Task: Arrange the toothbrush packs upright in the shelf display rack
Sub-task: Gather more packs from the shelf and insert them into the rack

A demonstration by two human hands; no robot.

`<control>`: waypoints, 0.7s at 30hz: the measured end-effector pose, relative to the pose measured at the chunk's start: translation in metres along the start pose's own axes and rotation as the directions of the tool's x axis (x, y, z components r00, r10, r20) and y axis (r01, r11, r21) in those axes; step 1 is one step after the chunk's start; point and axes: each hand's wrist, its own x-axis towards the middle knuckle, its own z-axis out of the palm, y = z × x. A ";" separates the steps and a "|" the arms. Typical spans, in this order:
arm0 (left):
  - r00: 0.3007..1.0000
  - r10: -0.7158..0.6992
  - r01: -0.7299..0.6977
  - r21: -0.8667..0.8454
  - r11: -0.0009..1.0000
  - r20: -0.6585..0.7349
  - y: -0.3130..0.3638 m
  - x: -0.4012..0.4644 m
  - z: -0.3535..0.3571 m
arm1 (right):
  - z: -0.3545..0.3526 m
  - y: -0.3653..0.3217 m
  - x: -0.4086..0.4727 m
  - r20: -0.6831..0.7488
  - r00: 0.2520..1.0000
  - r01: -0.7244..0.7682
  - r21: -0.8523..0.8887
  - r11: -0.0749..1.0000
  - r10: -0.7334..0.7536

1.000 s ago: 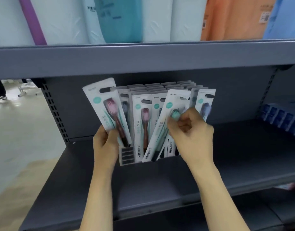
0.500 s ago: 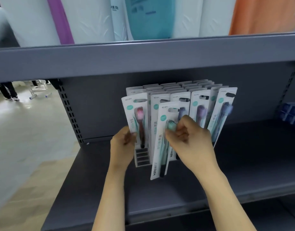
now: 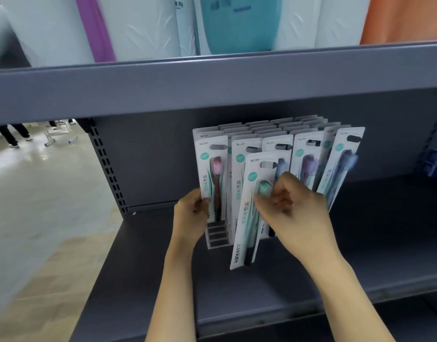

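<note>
**Head view: toothbrush packs being handled at the rack**

Head view footage is showing a matte grey metal shelf (image 3: 143, 280) on which a white slotted display rack (image 3: 218, 236) is standing, its empty front slots being seen as flat rectangular ribs. Rows of flat, glossy card-and-blister packs are being kept upright in it; their number cannot be counted, since most are hidden behind one another.

Two bare hands are being raised from below with forearms angled upward. The left hand (image 3: 191, 213) is being held against the left edge of the pink-bristled pack (image 3: 213, 178), which is standing upright at the rack's front left, with the thumb pressed on the card's face. The right hand (image 3: 295, 206) is being curled, knuckles toward the camera, and its fingers (image 3: 264, 201) are pinching the teal-bristled pack (image 3: 249, 213) near the brush head. That pack is being held in front of the rack, slightly tilted, its lower end hanging below the rack's front edge.

Soft, smooth wrapped rolls (image 3: 143, 25) are lying on the upper shelf.
</note>
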 end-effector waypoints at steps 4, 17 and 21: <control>0.998 -0.035 0.033 0.051 0.998 0.045 -0.003 0.008 -0.001 | 0.003 0.000 0.003 -0.004 1.000 0.011 0.005 1.000 -0.011; 1.000 0.012 -0.017 0.200 0.980 0.027 -0.012 0.018 0.001 | 0.031 -0.016 0.005 -0.110 0.985 0.130 -0.053 0.990 -0.135; 1.000 0.000 -0.002 0.200 0.980 0.010 -0.009 0.015 0.002 | 0.038 -0.016 0.005 -0.155 0.975 0.146 -0.077 0.986 -0.157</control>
